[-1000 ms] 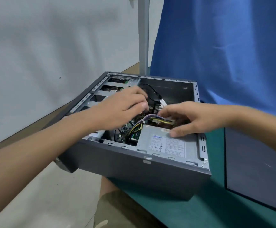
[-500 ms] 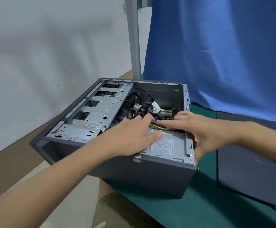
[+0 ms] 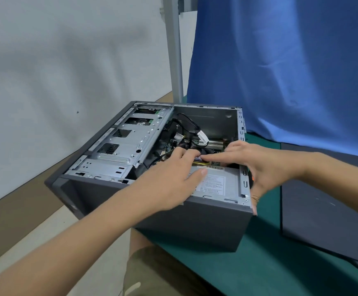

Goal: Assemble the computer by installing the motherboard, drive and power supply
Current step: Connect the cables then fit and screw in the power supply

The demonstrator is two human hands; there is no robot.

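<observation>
A: Inside the computer case (image 3: pixel 191 223), what?

B: On the left, a silver drive cage (image 3: pixel 131 135). Deep in the middle, the motherboard (image 3: pixel 170 147), mostly hidden under black cables (image 3: pixel 190 123). In the near right corner, the power supply (image 3: pixel 221 182).

A: And where against the fingers?

B: Directly under them. Covered by the left hand (image 3: pixel 169 182), thumb flat on the metal top, fingers bent down to the yellow and purple wire bundle (image 3: pixel 202 163) at its far edge. Pinching or only touching, cannot tell. Reached also by the right hand (image 3: pixel 259 165), spread wide: fingers straight on the same bundle, thumb outside the case wall.

A: Look of the power supply?

B: Grey metal box, white printed label on top. Sits low inside the case, open upward on the green desk (image 3: pixel 259 274).
</observation>
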